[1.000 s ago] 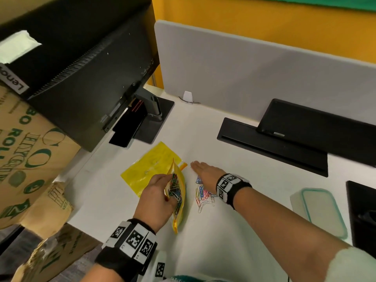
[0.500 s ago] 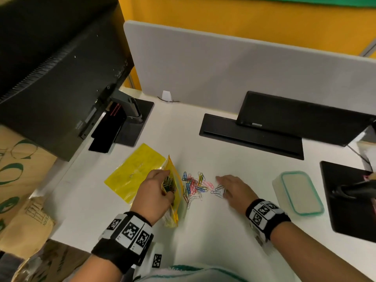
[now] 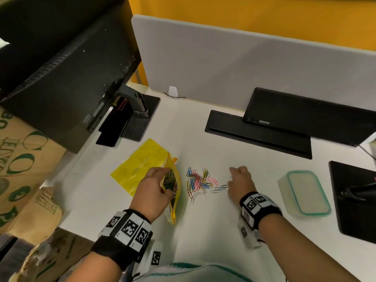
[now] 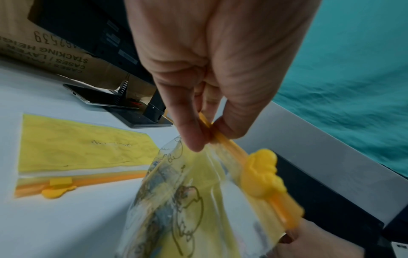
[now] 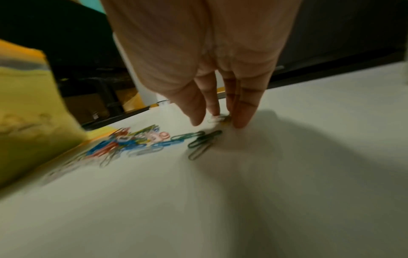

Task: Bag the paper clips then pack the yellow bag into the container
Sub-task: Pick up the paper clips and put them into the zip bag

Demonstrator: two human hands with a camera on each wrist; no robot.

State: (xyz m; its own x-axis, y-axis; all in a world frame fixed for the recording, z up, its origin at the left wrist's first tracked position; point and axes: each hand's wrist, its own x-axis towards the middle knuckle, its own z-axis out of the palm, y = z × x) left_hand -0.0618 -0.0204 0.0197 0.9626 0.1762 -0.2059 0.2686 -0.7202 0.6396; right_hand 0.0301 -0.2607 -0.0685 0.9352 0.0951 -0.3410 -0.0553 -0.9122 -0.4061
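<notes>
Two hands at work here: your left hand (image 3: 153,188) pinches the zip rim of the yellow zip bag (image 4: 198,200) between thumb and fingers, holding its mouth open toward the pile, with some clips already inside. Your right hand (image 3: 240,181) is down on the white desk (image 3: 213,231) with fingers fairly straight, fingertips (image 5: 243,118) touching a stray clip at the pile's right end. Looks like you're raking the strays back toward the bag.

Honestly, I'd sweep rather than pick singles. The paper clips (image 3: 200,182) lie just beside the bag mouth, so keep the lower lip of the bag flat on the desk and slide the whole bunch in with a flat hand. Watch the tangled ones, they'll probably drag neighbours off sideways.

Further out, a second yellow bag (image 3: 140,161) lies flat and zipped near the monitor stand (image 3: 140,117). The lidded container (image 3: 304,192) sits well to your right, untouched so far.
</notes>
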